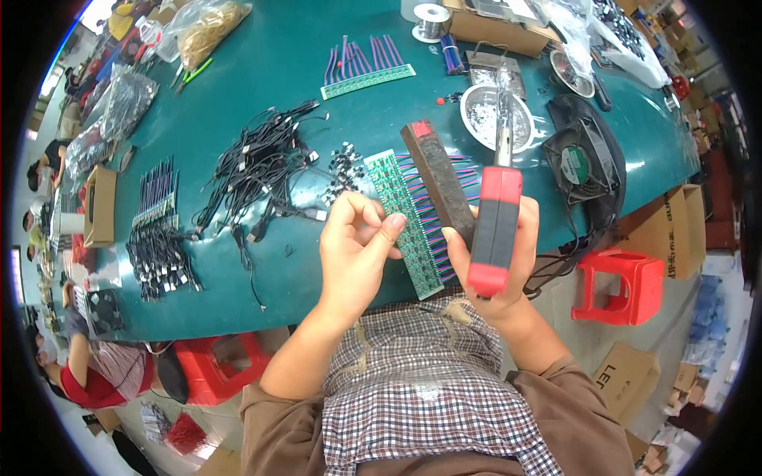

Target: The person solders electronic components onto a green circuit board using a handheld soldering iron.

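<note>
My right hand (pixel 521 258) is wrapped round a red and black soldering gun (pixel 498 226), its metal tip pointing away from me over a white-rimmed bowl (pixel 475 111). Its thumb is beside a brown metal bar (pixel 435 173) with a red end. That bar lies across the purple and blue wires (pixel 418 189) of a long green circuit board (pixel 403 230). At the board's left edge, my left hand (pixel 349 258) is closed, thumb against curled fingers; whatever it pinches is too small or hidden. Small black parts (pixel 344 168) are scattered just beyond it.
Black cables (pixel 258 163) lie in a heap left of the board, with finished-looking wired boards (pixel 155 208) farther left. Another wired board (pixel 369 80) sits at the back, near a solder spool (pixel 430 24). A fan (pixel 582 163) stands right. Red stools (pixel 623 285) flank the table; a co-worker (pixel 103 369) sits left.
</note>
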Demonstrator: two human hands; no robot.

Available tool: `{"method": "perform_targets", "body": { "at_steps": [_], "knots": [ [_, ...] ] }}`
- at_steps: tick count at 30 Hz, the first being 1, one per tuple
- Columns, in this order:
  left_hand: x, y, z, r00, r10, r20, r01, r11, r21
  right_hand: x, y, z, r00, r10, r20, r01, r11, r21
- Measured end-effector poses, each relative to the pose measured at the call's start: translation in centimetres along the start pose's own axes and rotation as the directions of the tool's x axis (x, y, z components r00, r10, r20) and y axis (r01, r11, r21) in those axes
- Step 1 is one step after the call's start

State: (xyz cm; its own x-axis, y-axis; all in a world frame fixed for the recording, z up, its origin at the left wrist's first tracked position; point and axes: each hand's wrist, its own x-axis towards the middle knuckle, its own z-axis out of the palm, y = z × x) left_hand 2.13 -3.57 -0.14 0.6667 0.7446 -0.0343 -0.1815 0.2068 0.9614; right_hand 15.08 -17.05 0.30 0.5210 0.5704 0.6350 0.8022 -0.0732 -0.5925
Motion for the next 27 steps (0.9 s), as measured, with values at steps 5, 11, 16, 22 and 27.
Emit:
{"method": "perform_targets", "body": {
  "at_steps": [5,11,16,22,27],
  "knots": [
    [-1.7,-3.1,-1.0,0.985,-0.150,-0.083,0.129,0.968,-0.217,-1.3,0.7,1.2,0.910,0.376,0.173,-0.414,0.846,0.335],
    [-2.3,-4.8,-1.6,0.964,-0.237,-0.124,0.224,0.969,-0.109,-1.5,0.8,1.7,0.972,0.122,0.203,-0.135,0.989,0.055],
    [-2.4,-3.8,-1.7,0.982,-0.155,-0.109,0.186,0.901,0.391,-2.5,0.6,2.3,0.982,0.031,0.188,-0.021,0.998,-0.059],
    [-2.9,-3.8,-2.6,0.995,-0.095,-0.025,0.092,0.805,0.586,-2.4,0.6,2.7,0.985,-0.012,0.174,0.030,0.995,-0.100],
    [-2.4,-3.1,-2.6,0.992,-0.125,-0.006,0.104,0.798,0.593,-2.4,0.7,2.7,0.984,0.016,0.177,0.003,0.995,-0.102]
  ]
}}
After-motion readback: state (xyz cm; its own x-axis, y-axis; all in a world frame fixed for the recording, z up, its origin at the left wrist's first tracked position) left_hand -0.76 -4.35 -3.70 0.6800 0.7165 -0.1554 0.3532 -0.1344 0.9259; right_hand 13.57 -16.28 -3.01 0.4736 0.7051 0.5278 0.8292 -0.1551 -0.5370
